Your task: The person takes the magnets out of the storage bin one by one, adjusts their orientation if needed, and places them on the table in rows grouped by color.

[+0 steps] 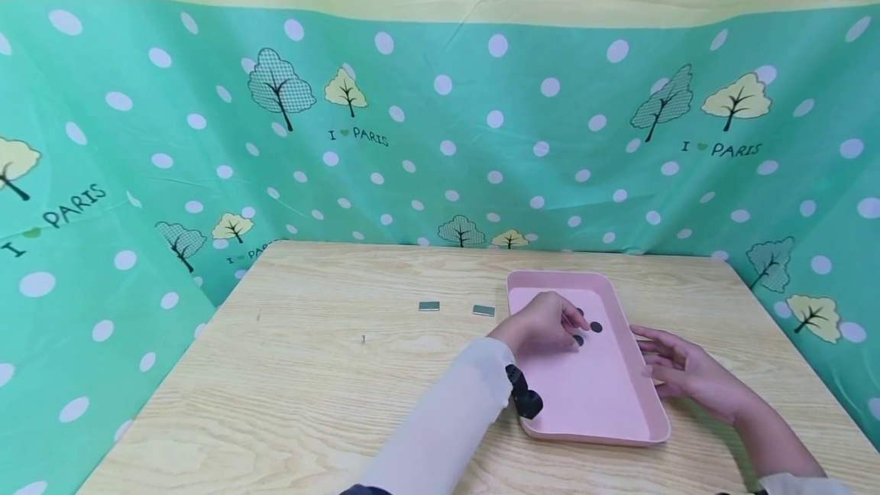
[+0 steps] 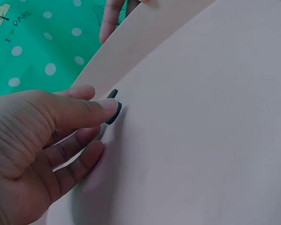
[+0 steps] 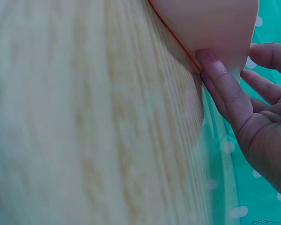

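A pink tray lies on the table, with several small black discs in its far half. My left hand reaches over the tray's left wall. In the left wrist view its thumb and a finger pinch a black disc low above the tray floor. Another disc shows just past the thumb tip, and in the head view one disc lies flat right of the fingers. My right hand is at the tray's right side. Its thumb touches the outer wall, its fingers extended and loosely bent.
Two small dark green rectangular pieces, one on the left and one nearer the tray, lie on the wooden table. A tiny thin object is farther left. A green dotted curtain hangs behind the table.
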`<action>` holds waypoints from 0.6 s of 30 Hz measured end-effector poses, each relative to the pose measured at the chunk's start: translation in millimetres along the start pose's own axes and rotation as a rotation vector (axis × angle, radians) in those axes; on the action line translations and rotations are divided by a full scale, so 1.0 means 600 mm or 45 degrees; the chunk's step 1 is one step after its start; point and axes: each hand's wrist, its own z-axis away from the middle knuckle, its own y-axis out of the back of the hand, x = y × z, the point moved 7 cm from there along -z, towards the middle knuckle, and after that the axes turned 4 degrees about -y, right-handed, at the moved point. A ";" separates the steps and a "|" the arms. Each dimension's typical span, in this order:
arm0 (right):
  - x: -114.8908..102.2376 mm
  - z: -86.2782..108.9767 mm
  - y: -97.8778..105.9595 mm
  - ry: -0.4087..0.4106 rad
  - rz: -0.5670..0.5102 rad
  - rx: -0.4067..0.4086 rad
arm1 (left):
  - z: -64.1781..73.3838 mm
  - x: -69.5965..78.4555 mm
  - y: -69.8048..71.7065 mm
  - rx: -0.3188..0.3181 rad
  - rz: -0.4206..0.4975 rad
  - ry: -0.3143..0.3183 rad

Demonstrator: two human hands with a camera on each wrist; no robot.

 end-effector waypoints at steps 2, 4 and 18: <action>0.001 0.000 0.001 -0.007 0.004 0.011 | -0.002 -0.001 -0.001 -0.003 -0.052 -0.011; 0.001 0.000 0.002 -0.012 0.009 0.022 | -0.004 -0.003 -0.002 -0.006 -0.092 -0.022; 0.002 0.000 0.003 -0.033 0.038 0.055 | -0.009 -0.004 -0.012 -0.112 -0.288 -0.080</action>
